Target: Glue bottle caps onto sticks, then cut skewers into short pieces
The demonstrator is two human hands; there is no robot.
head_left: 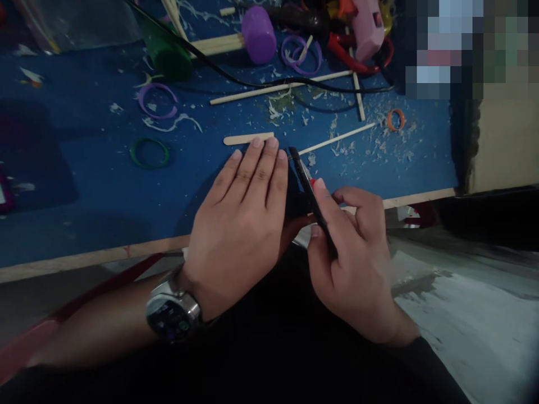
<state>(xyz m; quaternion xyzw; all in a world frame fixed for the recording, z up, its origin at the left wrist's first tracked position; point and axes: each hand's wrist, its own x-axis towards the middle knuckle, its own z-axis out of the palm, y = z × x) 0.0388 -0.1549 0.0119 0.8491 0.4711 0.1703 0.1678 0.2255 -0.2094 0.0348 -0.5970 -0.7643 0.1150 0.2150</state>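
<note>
My left hand (242, 224) lies flat on the blue tabletop, fingers stretched out and side by side. Its fingertips touch a short flat craft stick (249, 139) with one rounded end. My right hand (351, 252) is wrapped round a black box cutter (309, 188) with a red slider, forefinger and thumb along its body. The cutter's front end is just right of my left fingertips, at the near end of a thin wooden stick (339, 138). Whether the blade touches the stick, and what lies under my left hand, I cannot tell.
Two longer wooden sticks (252, 94) and a black cable (236, 79) lie beyond my hands. Paper rings in purple (140, 106), green (132, 160) and orange (389, 124) sit around. A pink glue gun (367, 31) and purple cap (259, 35) are at the back; a cardboard box (505, 140) stands right.
</note>
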